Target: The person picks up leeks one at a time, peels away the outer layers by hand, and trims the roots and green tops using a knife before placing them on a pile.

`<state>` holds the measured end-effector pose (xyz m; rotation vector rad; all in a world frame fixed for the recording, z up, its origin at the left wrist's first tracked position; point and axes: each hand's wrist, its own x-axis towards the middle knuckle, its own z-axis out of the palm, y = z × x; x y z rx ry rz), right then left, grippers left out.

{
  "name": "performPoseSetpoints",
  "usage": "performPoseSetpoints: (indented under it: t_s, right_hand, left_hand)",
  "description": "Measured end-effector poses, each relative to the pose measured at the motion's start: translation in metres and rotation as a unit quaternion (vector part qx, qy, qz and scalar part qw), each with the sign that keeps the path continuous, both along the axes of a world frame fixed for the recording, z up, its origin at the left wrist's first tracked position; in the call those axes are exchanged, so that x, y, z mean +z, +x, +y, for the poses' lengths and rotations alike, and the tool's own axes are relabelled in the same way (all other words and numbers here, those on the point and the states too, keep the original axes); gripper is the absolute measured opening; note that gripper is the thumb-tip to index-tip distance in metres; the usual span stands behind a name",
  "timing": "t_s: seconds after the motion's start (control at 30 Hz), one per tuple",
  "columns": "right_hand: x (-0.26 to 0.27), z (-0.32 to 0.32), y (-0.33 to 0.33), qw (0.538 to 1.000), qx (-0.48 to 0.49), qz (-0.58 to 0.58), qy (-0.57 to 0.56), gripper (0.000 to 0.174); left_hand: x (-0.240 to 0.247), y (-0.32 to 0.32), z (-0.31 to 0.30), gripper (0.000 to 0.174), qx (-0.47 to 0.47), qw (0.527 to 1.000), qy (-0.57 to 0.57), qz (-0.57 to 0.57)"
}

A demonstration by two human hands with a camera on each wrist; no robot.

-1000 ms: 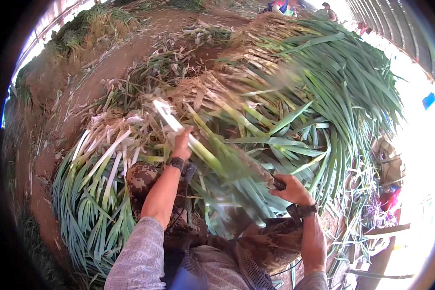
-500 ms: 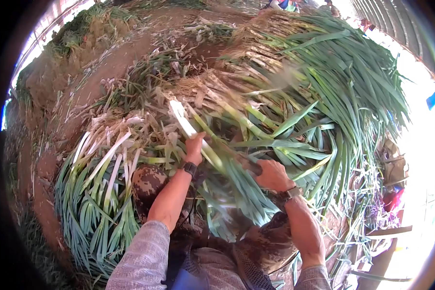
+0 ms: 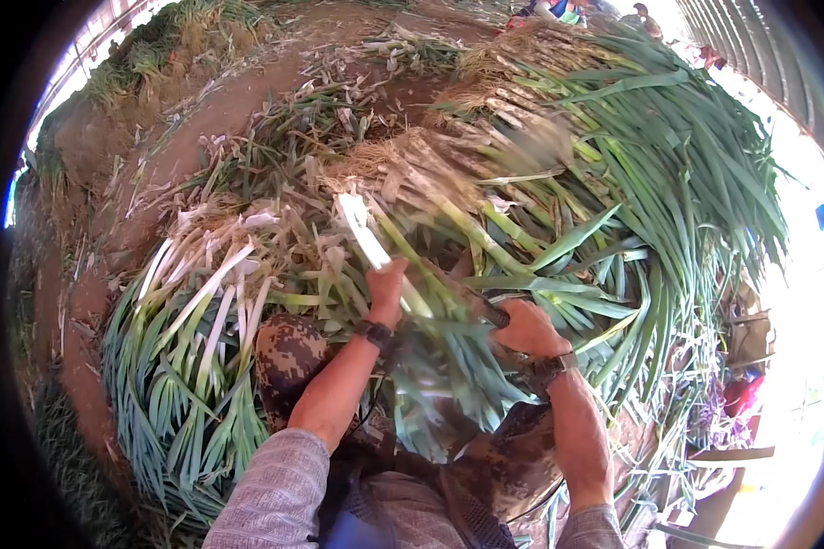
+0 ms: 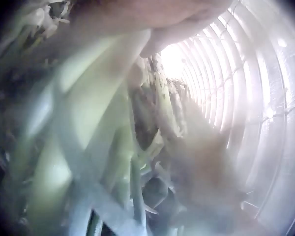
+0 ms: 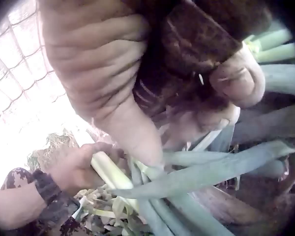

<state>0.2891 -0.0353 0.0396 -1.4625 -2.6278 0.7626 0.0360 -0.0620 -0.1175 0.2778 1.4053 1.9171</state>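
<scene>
My left hand point(image 3: 387, 288) grips a large green onion point(image 3: 364, 233) round its pale stem, the white root end pointing up and away. The onion's green leaves point(image 3: 462, 366) fan down over my lap toward the right. My right hand point(image 3: 533, 329) is curled round the dark handle point(image 3: 495, 316) of a tool, close beside those leaves. In the right wrist view, the tool's dark brown, worn surface point(image 5: 201, 37) sits within my fingers, and my thumb tip overlaps a leaf point(image 5: 211, 172). The left wrist view is blurred, with the pale stem point(image 4: 98, 93) under my hand.
A big heap of untrimmed green onions point(image 3: 668, 165) with dirty roots lies ahead and right. Bundled onions with clean white stems point(image 3: 211, 302) lie at the left. Leaf scraps point(image 3: 284, 146) litter the soil. My camouflage-covered knee point(image 3: 288, 357) is between the bundle and my left arm.
My left hand has moved right and slightly down with the onion. My right hand has come left and up with the tool, nearer the onion's leaves.
</scene>
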Motion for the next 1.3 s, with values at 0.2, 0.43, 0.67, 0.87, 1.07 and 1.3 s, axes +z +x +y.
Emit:
performPoseSetpoints:
  t_s: [0.2, 0.43, 0.67, 0.87, 1.07, 1.3]
  right_hand:
    - [-0.004, -0.003, 0.016, 0.997, 0.058, -0.030, -0.045, 0.043]
    - [0.008, -0.006, 0.044, 0.997, 0.059, 0.056, -0.016, 0.039]
    - [0.028, -0.036, 0.092, 0.998, 0.007, -0.028, -0.063, 0.042]
    - [0.022, -0.055, 0.120, 0.994, 0.001, -0.065, -0.091, 0.040]
    - [0.008, -0.052, 0.114, 0.996, 0.035, -0.066, -0.045, 0.041]
    - [0.009, -0.050, 0.089, 1.000, 0.018, -0.008, -0.010, 0.041]
  left_hand:
    - [0.015, -0.030, 0.023, 0.019, -0.027, 0.998, -0.030, -0.055]
    - [0.014, -0.040, 0.030, 0.022, -0.122, 0.988, -0.058, -0.080]
    - [0.027, 0.021, -0.028, 0.019, -0.288, 0.937, 0.007, -0.198]
    - [0.002, 0.038, -0.041, 0.018, -0.232, 0.958, -0.005, -0.167]
    - [-0.003, 0.034, -0.045, 0.015, -0.217, 0.964, 0.006, -0.155]
    - [0.013, 0.021, -0.053, 0.023, -0.226, 0.951, 0.028, -0.211]
